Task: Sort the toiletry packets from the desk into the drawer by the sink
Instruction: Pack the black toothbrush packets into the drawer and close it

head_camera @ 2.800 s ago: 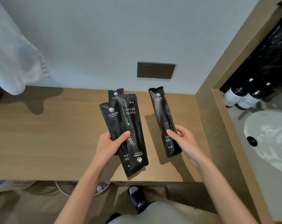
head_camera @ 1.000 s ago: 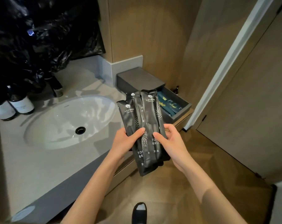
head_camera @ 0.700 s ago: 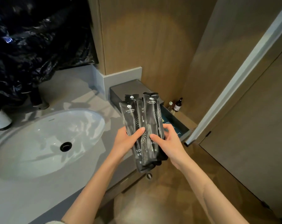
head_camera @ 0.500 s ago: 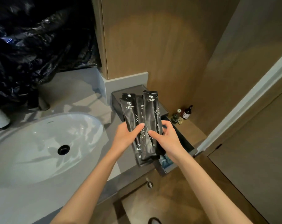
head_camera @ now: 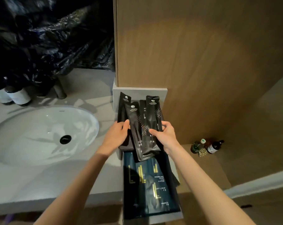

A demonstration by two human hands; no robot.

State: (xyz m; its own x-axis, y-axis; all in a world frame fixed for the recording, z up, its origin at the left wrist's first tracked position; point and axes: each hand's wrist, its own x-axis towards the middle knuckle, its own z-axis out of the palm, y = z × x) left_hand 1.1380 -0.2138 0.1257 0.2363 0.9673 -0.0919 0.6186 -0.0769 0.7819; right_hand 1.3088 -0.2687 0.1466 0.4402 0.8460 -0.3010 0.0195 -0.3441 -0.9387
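Packets: long, glossy black toothbrush packets (head_camera: 143, 127) w/ white print, fanned above the open drawer (head_camera: 174, 207).
L hand: left hand (head_camera: 116, 135) closed on fan's left edge, thumb over front.
R hand: right hand (head_camera: 166, 135) grips right edge.
Drawer: grey, boxy, holds dark teal packets (head_camera: 151, 187) w/ gold lettering.
Sink: smooth white oval sink (head_camera: 40, 135) in matte grey counter (head_camera: 40, 184), just left of drawer.

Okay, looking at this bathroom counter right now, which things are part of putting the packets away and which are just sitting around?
Part of the job:
- black toothbrush packets, held by left hand and right hand
- open drawer
- dark blue packets already in the drawer

Just lying about:
- sink
- white-labelled bottles
- black plastic sheeting
- small bottles on the wooden ledge
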